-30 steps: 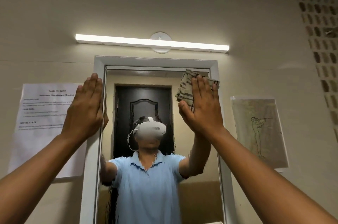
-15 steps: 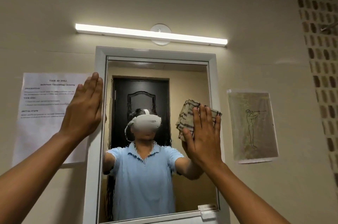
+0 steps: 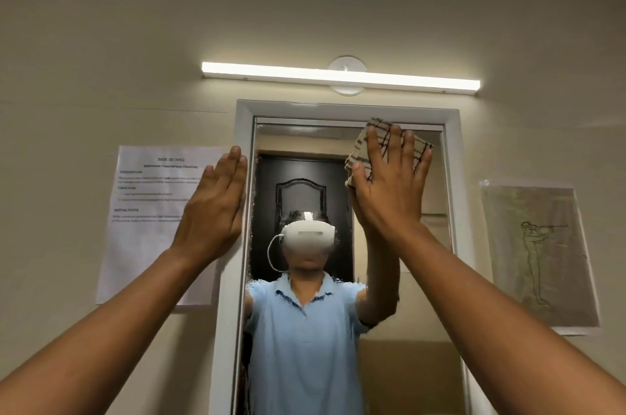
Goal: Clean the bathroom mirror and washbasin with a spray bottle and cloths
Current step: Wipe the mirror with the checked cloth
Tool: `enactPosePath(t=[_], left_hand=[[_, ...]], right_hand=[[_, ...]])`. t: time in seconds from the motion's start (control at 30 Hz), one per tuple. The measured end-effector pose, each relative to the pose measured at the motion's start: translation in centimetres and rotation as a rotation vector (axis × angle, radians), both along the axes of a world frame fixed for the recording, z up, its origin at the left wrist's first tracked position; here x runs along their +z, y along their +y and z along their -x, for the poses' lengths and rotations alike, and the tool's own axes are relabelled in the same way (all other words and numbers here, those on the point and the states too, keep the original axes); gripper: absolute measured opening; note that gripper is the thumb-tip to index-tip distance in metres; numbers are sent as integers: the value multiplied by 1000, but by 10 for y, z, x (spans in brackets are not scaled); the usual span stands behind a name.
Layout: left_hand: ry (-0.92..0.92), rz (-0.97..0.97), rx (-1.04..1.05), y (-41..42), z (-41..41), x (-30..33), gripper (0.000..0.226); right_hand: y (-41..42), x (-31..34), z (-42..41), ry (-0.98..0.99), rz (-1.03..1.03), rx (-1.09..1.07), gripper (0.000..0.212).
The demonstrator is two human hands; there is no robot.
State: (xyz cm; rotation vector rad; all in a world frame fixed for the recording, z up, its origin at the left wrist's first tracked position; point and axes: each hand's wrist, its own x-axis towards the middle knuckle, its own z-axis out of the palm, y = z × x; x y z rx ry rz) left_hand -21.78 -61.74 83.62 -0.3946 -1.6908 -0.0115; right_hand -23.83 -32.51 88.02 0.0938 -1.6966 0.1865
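Observation:
The tall mirror (image 3: 423, 245) in a white frame (image 3: 349, 109) hangs on the beige wall straight ahead. A folded beige cloth with dark check lines (image 3: 362, 147) lies flat against the glass near its upper right corner. My right hand (image 3: 389, 187) presses the cloth with straight, spread fingers. My left hand (image 3: 213, 211) rests flat with straight fingers on the frame's left edge and the wall beside it. The spray bottle and washbasin are out of view.
A strip light (image 3: 338, 76) glows above the mirror. A printed task sheet (image 3: 149, 221) is taped to the wall on the left, a sketch of a figure (image 3: 538, 255) on the right. The mirror reflects a person and a dark door.
My right hand slid the cloth down the right side of the glass, then back up to the upper right corner. The left hand stayed on the frame's left edge.

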Motion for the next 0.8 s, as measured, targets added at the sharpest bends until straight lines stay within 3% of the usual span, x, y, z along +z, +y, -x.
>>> enactPosePath(t=[0.43, 0.8], left_hand=[[-2, 33, -18, -5, 0, 0, 59], [-57, -34, -92, -1, -3, -22, 62]], right_hand=[[-129, 6, -4, 16, -295, 76, 67], [-143, -17, -13, -26, -338, 87, 66]])
